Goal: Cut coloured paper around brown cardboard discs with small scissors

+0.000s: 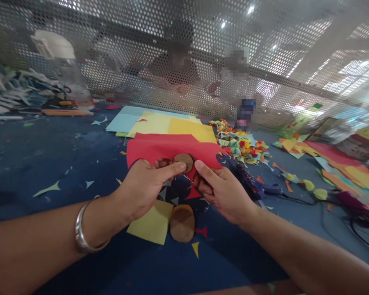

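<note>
A sheet of red paper is held up in front of me, its lower edge cut in curves. My left hand pinches it, with the thumb pressing a small round brown cardboard disc flat against the sheet. My right hand has its thumb and curled fingers closed at the paper's lower right edge, close beside the disc. Whatever lies deeper in those fingers is hidden. Below the hands, a larger brown disc rests on the table next to a pale yellow paper square.
Blue and yellow sheets lie behind the red paper. A heap of small coloured paper pieces sits to the right, near a dark blue corded tool. A bottle stands back left by a perforated screen; people are behind it.
</note>
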Motion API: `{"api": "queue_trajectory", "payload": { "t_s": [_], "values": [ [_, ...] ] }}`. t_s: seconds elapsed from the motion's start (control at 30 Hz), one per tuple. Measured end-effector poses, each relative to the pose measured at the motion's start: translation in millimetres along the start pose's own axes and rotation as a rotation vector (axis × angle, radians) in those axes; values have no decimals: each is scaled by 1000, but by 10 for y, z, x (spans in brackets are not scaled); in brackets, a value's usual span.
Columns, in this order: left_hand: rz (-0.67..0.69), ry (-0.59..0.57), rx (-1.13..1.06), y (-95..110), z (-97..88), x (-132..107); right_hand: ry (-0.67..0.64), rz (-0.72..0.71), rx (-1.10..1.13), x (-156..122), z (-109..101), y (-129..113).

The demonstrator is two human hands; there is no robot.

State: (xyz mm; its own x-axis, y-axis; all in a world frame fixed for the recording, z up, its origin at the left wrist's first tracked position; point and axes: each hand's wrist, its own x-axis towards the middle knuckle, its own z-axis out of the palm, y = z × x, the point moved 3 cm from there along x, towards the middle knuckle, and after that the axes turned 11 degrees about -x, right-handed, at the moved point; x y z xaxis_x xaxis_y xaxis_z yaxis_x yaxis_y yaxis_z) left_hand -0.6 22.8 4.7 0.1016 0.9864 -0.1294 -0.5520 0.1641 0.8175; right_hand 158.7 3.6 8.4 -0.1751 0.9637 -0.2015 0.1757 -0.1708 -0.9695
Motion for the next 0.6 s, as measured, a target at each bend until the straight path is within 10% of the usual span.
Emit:
{"api": "queue_trajectory", "payload": {
  "t_s": [0.6],
  "values": [
    [175,39,163,105,-84,148,-219,129,53,-171,-34,-93]
  ]
}}
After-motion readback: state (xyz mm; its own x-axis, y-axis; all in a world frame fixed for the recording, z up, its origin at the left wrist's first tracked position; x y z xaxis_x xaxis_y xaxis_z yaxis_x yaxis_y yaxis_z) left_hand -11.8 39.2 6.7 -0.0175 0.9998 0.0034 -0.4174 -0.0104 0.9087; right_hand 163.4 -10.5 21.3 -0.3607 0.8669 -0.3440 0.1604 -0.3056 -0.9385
